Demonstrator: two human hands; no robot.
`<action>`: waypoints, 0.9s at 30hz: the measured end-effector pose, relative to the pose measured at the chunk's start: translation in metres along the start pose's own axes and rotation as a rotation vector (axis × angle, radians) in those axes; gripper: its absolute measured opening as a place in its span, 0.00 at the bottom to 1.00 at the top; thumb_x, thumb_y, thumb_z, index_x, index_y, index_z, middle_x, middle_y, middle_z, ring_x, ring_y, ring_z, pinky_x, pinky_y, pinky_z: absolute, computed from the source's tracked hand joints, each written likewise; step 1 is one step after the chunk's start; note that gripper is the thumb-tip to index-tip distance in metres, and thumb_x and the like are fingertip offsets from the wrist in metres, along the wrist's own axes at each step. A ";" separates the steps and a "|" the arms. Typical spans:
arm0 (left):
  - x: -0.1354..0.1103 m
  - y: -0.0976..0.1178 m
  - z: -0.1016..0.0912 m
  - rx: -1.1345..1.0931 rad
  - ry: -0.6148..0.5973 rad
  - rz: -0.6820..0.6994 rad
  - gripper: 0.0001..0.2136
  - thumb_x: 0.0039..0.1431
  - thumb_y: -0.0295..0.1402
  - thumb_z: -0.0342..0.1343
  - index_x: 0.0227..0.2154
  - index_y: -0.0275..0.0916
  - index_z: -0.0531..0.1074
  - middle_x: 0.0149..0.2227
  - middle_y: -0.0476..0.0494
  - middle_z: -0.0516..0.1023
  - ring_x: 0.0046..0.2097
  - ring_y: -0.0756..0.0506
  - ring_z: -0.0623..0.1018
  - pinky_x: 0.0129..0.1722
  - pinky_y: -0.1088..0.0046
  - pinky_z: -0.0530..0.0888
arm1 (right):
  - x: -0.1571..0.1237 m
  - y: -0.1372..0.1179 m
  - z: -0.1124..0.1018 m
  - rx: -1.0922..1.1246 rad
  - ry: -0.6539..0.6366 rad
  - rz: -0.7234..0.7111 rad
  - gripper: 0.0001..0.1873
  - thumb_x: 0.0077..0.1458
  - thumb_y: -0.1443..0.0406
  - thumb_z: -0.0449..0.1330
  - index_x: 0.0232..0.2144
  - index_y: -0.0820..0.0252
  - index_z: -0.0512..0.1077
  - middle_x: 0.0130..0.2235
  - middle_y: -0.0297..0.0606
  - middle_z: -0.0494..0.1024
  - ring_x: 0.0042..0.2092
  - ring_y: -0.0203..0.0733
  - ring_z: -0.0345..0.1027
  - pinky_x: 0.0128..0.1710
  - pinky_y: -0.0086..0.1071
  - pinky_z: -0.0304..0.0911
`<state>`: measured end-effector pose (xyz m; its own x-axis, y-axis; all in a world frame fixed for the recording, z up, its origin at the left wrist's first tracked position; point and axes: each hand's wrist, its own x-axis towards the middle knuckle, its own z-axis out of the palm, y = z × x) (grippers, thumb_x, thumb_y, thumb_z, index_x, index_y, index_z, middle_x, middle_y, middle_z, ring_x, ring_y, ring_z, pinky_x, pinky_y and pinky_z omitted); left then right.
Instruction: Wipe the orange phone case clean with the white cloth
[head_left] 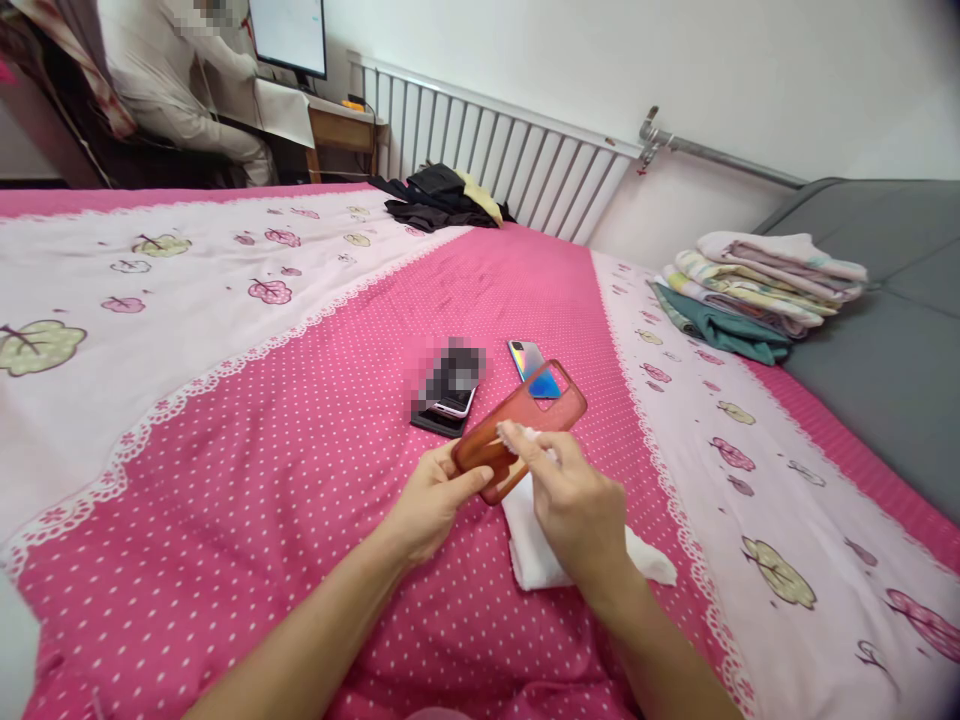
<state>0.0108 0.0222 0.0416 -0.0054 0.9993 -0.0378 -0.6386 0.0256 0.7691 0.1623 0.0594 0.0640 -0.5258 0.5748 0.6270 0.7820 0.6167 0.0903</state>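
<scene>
My left hand (439, 492) grips the near end of a translucent orange-red phone case (555, 405), its thumb over the edge. The case is tilted above the bed, its camera cutout at the far end. Pinched in my right hand (574, 500) is a small white tissue (531, 436), pressed against the case. Below that hand a folded white cloth (536, 555) lies on the pink dotted bedspread (360, 430). Just beyond the case rests a phone with a shiny blue and silver back (529, 362). To its left, a partly blurred dark phone (454, 400) lies on something black.
Folded towels and clothes (765, 285) are stacked at the right against a grey headboard (885, 330). Dark clothes (442, 195) lie at the bed's far edge, before a white radiator (495, 135). A person (165, 90) sits at a desk with a monitor (289, 35).
</scene>
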 end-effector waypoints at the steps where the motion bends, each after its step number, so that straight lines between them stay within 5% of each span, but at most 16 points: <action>1: 0.000 0.001 0.000 -0.033 0.017 -0.006 0.16 0.44 0.28 0.66 0.40 0.37 0.77 0.41 0.42 0.81 0.43 0.46 0.77 0.45 0.72 0.70 | 0.001 0.005 0.003 -0.037 0.016 0.064 0.24 0.57 0.74 0.51 0.52 0.49 0.71 0.34 0.33 0.77 0.22 0.29 0.61 0.18 0.26 0.47; 5: 0.001 0.008 0.002 -0.155 0.093 0.018 0.15 0.46 0.24 0.64 0.40 0.37 0.77 0.42 0.41 0.81 0.44 0.45 0.78 0.47 0.70 0.72 | 0.005 0.017 0.014 -0.043 0.035 0.232 0.21 0.57 0.73 0.51 0.49 0.51 0.73 0.30 0.33 0.74 0.22 0.29 0.58 0.19 0.25 0.45; 17: 0.002 0.012 0.003 -0.266 0.141 0.029 0.18 0.49 0.20 0.60 0.45 0.35 0.74 0.47 0.39 0.78 0.49 0.42 0.77 0.53 0.65 0.70 | 0.004 0.011 0.010 0.207 0.311 0.208 0.23 0.59 0.72 0.50 0.53 0.50 0.70 0.33 0.38 0.73 0.31 0.35 0.67 0.30 0.27 0.62; 23: 0.001 0.012 0.003 -0.280 0.101 0.017 0.18 0.50 0.20 0.59 0.45 0.34 0.74 0.45 0.39 0.79 0.49 0.43 0.77 0.51 0.68 0.72 | 0.000 0.003 0.010 0.288 0.128 0.051 0.22 0.57 0.75 0.50 0.51 0.56 0.71 0.37 0.39 0.76 0.33 0.34 0.70 0.30 0.25 0.63; 27: 0.001 0.016 0.004 -0.265 0.113 0.025 0.16 0.50 0.19 0.58 0.43 0.36 0.75 0.41 0.42 0.81 0.40 0.47 0.80 0.39 0.76 0.75 | 0.000 -0.007 0.005 0.441 0.016 -0.131 0.21 0.57 0.75 0.50 0.50 0.60 0.72 0.38 0.40 0.77 0.33 0.33 0.71 0.31 0.24 0.66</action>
<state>0.0035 0.0237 0.0564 -0.1001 0.9896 -0.1029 -0.8161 -0.0225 0.5775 0.1550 0.0574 0.0590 -0.6027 0.4707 0.6444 0.4907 0.8554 -0.1659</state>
